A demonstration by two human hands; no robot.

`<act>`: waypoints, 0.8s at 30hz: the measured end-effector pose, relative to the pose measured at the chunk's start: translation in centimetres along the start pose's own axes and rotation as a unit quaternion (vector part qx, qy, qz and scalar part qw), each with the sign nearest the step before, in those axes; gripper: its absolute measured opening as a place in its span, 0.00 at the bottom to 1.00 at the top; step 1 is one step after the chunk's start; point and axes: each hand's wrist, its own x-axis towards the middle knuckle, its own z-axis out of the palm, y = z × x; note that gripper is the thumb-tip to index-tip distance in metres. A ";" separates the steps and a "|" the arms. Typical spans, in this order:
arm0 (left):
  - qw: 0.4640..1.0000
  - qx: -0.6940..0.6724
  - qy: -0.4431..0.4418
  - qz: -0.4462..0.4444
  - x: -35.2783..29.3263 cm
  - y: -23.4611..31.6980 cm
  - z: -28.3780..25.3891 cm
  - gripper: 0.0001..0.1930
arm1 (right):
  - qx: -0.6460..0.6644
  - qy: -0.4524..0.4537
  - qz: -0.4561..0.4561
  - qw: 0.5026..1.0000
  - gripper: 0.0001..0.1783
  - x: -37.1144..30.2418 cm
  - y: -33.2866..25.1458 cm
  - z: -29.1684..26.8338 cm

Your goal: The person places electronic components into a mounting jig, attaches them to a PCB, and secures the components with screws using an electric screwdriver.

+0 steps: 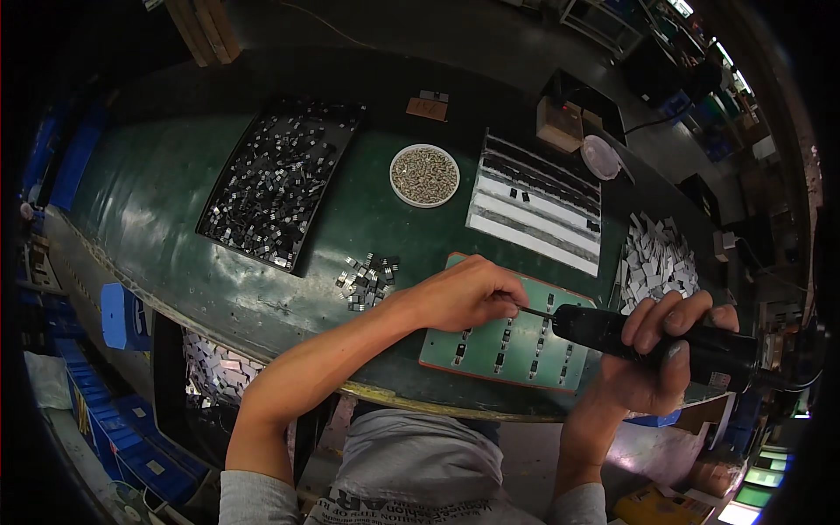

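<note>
A black electric screwdriver (pixel 584 328) lies across my right hand (pixel 662 350), whose fingers wrap round its body. Its thin bit (pixel 535 311) points left toward my left hand (pixel 468 296). The fingertips of that hand are pinched at the end of the bit; whatever is between them is hidden. Below both hands lies a green board (pixel 518 366) with an orange-brown edge. Rows of small black parts with metal tabs (pixel 500 361) are set on it, and my left hand covers its upper left area.
A black tray (pixel 299 258) of black parts stands left, with a small heap of parts (pixel 367 280) nearer me. Behind the board are a white dish (pixel 391 182) of small metal pieces and a white sheet (pixel 525 238) with dark strips. Grey-white plates (pixel 656 262) pile up at right.
</note>
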 end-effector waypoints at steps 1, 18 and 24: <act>1.000 0.000 -0.001 0.001 0.0 -0.1 0.1 0.07 | -0.002 0.003 0.002 1.000 0.29 0.0 -0.1 0.0; 0.997 -0.026 0.018 -0.070 0.2 0.0 -0.1 0.07 | -0.099 0.044 0.166 0.980 0.29 -2.9 -2.3 3.5; 0.998 -0.017 0.028 -0.053 0.2 -0.2 0.1 0.08 | -0.091 0.073 0.221 0.968 0.30 -2.8 -2.6 4.4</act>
